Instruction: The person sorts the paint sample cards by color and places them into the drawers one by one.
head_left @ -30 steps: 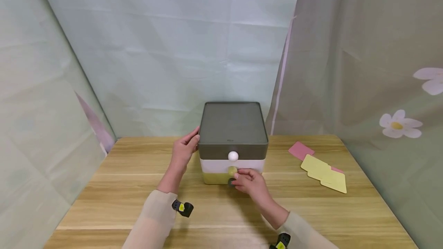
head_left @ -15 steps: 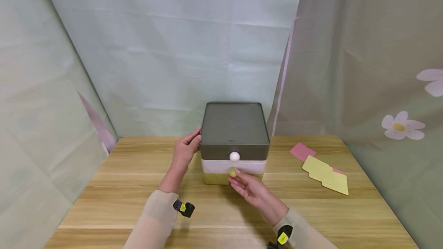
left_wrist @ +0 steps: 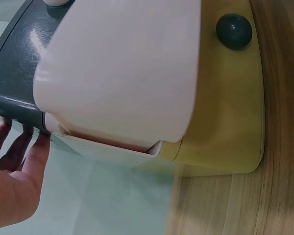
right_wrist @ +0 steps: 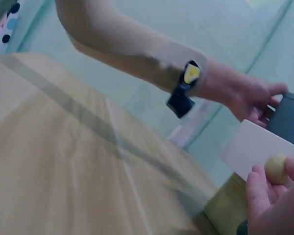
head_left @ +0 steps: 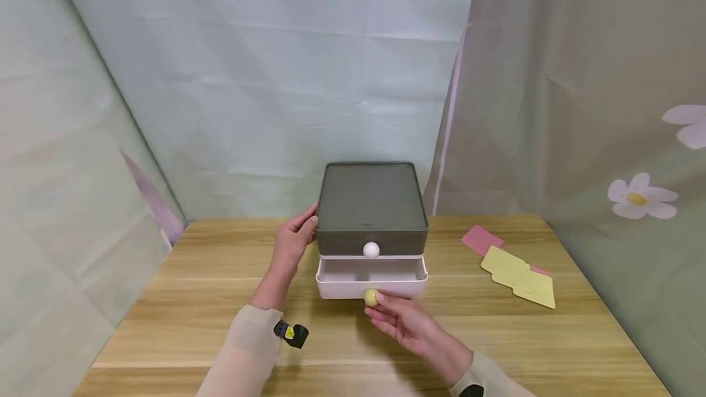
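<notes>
A small three-drawer cabinet [head_left: 371,219] stands at the middle back of the wooden worktop [head_left: 165,311], its rear close to the draped backdrop, with bare wood to its left, right and front. Its white middle drawer [head_left: 371,279] is pulled out toward the person, front edge overhanging the yellow bottom drawer [left_wrist: 225,112], whose dark knob [left_wrist: 233,31] shows in the left wrist view. The right hand [head_left: 405,322] lies palm up just below the drawer front, fingertips curled round the yellow knob [head_left: 371,297] and pinching it. The left hand [head_left: 292,241] rests with straight fingers pressed flat on the cabinet's left side wall, at the grey top section under the white knob [head_left: 371,250]. Well apart, near the right edge of the worktop, lie yellow cards [head_left: 517,276] overlapping pink cards [head_left: 480,239]; open wood lies between them and the drawer
</notes>
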